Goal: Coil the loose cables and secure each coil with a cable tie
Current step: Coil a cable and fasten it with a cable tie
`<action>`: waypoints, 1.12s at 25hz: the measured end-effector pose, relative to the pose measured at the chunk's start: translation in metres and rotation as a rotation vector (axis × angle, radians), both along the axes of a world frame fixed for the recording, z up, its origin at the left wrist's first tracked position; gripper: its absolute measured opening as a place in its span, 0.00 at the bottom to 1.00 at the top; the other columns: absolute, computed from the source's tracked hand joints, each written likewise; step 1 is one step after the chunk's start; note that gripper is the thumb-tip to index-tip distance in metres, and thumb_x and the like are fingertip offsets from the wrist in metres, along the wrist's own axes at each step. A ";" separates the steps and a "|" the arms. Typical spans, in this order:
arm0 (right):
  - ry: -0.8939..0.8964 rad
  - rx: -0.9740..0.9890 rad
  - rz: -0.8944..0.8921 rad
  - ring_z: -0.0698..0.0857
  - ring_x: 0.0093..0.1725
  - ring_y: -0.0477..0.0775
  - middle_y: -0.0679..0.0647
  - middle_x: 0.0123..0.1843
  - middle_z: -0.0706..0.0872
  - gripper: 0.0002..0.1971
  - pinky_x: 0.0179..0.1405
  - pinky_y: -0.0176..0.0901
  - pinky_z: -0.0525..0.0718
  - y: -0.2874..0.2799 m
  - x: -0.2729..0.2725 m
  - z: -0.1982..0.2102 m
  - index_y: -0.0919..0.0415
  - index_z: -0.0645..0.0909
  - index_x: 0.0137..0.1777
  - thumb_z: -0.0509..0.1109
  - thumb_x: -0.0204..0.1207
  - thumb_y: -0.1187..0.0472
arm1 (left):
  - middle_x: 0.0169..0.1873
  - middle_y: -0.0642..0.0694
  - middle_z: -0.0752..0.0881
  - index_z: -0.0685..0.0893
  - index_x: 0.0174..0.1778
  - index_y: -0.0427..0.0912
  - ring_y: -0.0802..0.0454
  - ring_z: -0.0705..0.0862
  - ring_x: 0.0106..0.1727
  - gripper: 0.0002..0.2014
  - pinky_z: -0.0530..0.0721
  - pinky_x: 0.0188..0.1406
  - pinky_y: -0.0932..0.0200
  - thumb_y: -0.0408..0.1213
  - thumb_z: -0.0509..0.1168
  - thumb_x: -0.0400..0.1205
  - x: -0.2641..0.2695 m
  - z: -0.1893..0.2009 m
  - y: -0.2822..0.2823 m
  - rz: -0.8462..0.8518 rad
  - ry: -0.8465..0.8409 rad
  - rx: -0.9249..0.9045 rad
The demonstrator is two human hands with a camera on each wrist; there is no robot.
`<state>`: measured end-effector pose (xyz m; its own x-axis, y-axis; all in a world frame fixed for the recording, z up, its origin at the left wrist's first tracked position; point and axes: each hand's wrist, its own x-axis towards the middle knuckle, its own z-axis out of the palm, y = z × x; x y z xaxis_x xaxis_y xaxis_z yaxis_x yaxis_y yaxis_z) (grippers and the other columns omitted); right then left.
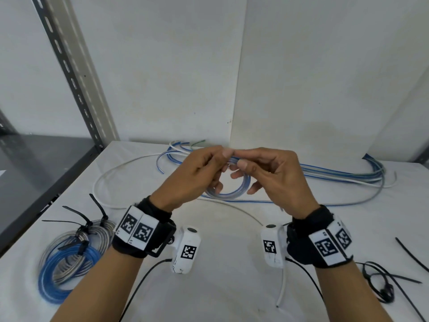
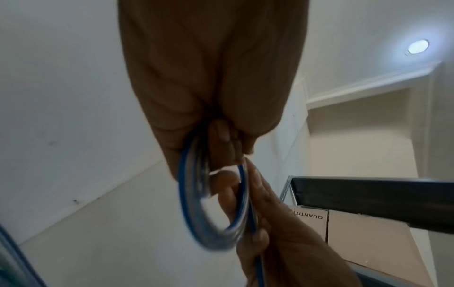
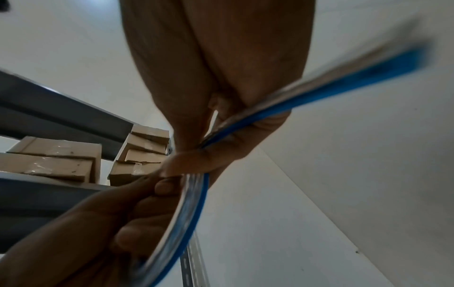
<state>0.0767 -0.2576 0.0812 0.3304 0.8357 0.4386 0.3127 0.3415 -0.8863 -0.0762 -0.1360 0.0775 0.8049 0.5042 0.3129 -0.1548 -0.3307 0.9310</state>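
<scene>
- I am holding a small coil of clear-and-blue cable up over the middle of the table, between both hands, with its loose end trailing away toward the far cables.
- My left hand is grasping the top of the coil, with the fingers curled through the loops; the left wrist view shows the turns bunched under them.
- My right hand is pinching the running strand just beside the left thumb, feeding it toward the next loop.
- I am judging the cable as light and springy: the turns are fanning apart in the left wrist view, so they will likely pop open if I ease my grip.
- The jacket is looking glossy, so I expect it to slip; I would keep my hold at the one spot where all the turns cross and put the tie there.
- More loose cables are lying along the back of the table against the wall.
- Finished coils, already tied, are sitting near the left edge.
- Spare black ties are lying near the right edge, well apart from my hands.
- The table is looking white and smooth, so a dropped coil may slide.
- A slotted metal shelf post is standing at the left, and the right wrist view is showing cardboard boxes on shelving.
</scene>
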 end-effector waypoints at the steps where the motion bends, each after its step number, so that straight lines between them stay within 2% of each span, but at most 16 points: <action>1: 0.057 0.046 -0.042 0.94 0.43 0.57 0.56 0.45 0.94 0.08 0.26 0.43 0.88 0.002 0.000 0.000 0.61 0.90 0.56 0.73 0.80 0.69 | 0.26 0.50 0.64 0.73 0.39 0.34 0.53 0.63 0.25 0.21 0.78 0.30 0.55 0.49 0.56 0.90 0.002 0.001 0.001 0.039 -0.074 -0.031; 4: 0.246 0.128 -0.093 0.94 0.45 0.57 0.57 0.46 0.95 0.07 0.26 0.41 0.88 0.009 -0.011 -0.005 0.63 0.88 0.55 0.73 0.79 0.69 | 0.24 0.54 0.64 0.71 0.38 0.39 0.55 0.61 0.23 0.18 0.74 0.26 0.59 0.46 0.55 0.90 0.007 0.002 -0.001 0.125 -0.262 -0.157; 7: 0.326 0.133 -0.087 0.94 0.43 0.55 0.59 0.47 0.95 0.08 0.24 0.39 0.86 0.014 -0.023 -0.009 0.63 0.87 0.58 0.71 0.81 0.70 | 0.25 0.50 0.63 0.72 0.37 0.40 0.56 0.62 0.23 0.18 0.76 0.27 0.58 0.44 0.53 0.92 0.012 -0.002 -0.006 0.164 -0.330 -0.183; 10: 0.183 0.095 -0.050 0.91 0.37 0.54 0.61 0.44 0.94 0.08 0.21 0.39 0.82 0.006 -0.005 -0.003 0.64 0.88 0.57 0.72 0.81 0.71 | 0.23 0.47 0.66 0.77 0.39 0.36 0.51 0.70 0.22 0.21 0.87 0.38 0.51 0.50 0.56 0.88 0.002 0.002 0.002 0.059 -0.148 -0.149; 12: -0.004 -0.020 0.013 0.91 0.36 0.56 0.60 0.42 0.94 0.07 0.22 0.41 0.82 -0.002 0.007 0.001 0.63 0.90 0.54 0.74 0.80 0.70 | 0.21 0.49 0.72 0.80 0.41 0.35 0.50 0.76 0.24 0.20 0.91 0.45 0.46 0.49 0.59 0.88 -0.004 0.000 0.005 -0.037 0.069 0.027; 13: -0.072 -0.061 0.033 0.91 0.37 0.56 0.59 0.42 0.94 0.06 0.23 0.42 0.83 -0.004 0.008 0.002 0.62 0.90 0.53 0.74 0.80 0.68 | 0.22 0.51 0.73 0.80 0.41 0.37 0.52 0.76 0.24 0.18 0.91 0.45 0.43 0.47 0.60 0.89 -0.003 -0.002 0.004 -0.060 0.118 0.108; 15: -0.064 -0.040 -0.005 0.94 0.42 0.56 0.58 0.43 0.94 0.06 0.26 0.44 0.87 -0.004 0.008 0.002 0.62 0.91 0.54 0.74 0.80 0.67 | 0.23 0.55 0.71 0.78 0.40 0.38 0.56 0.73 0.24 0.16 0.89 0.39 0.42 0.42 0.58 0.92 0.002 -0.005 0.001 0.005 0.052 0.146; 18: 0.120 0.112 -0.145 0.94 0.45 0.58 0.58 0.45 0.94 0.06 0.27 0.43 0.90 0.002 0.004 0.000 0.63 0.90 0.54 0.74 0.79 0.69 | 0.24 0.54 0.67 0.75 0.41 0.34 0.55 0.67 0.24 0.16 0.82 0.32 0.52 0.39 0.56 0.92 0.009 -0.004 0.000 0.146 -0.174 0.018; 21: 0.268 0.152 -0.137 0.94 0.47 0.59 0.59 0.47 0.95 0.07 0.27 0.42 0.88 0.008 -0.006 -0.004 0.64 0.88 0.56 0.73 0.81 0.68 | 0.26 0.46 0.59 0.74 0.44 0.35 0.55 0.62 0.24 0.16 0.78 0.31 0.58 0.40 0.53 0.93 0.011 -0.001 -0.002 0.173 -0.336 -0.173; 24: 0.316 0.162 -0.117 0.94 0.46 0.57 0.57 0.48 0.95 0.09 0.26 0.41 0.88 0.010 -0.016 -0.005 0.61 0.87 0.60 0.72 0.82 0.67 | 0.25 0.50 0.58 0.73 0.44 0.37 0.56 0.60 0.23 0.16 0.76 0.31 0.60 0.42 0.50 0.94 0.016 -0.004 -0.009 0.160 -0.413 -0.312; 28: 0.263 0.176 -0.142 0.93 0.40 0.53 0.56 0.49 0.95 0.13 0.24 0.39 0.85 0.011 -0.015 -0.004 0.59 0.87 0.64 0.72 0.82 0.68 | 0.26 0.47 0.57 0.74 0.44 0.38 0.54 0.60 0.24 0.17 0.79 0.33 0.59 0.43 0.50 0.94 0.021 -0.005 -0.016 0.151 -0.428 -0.441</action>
<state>0.0614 -0.2462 0.0769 0.5592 0.6923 0.4561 0.1370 0.4654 -0.8744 -0.0554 -0.1517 0.0727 0.5645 0.7575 0.3280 -0.5248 0.0227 0.8509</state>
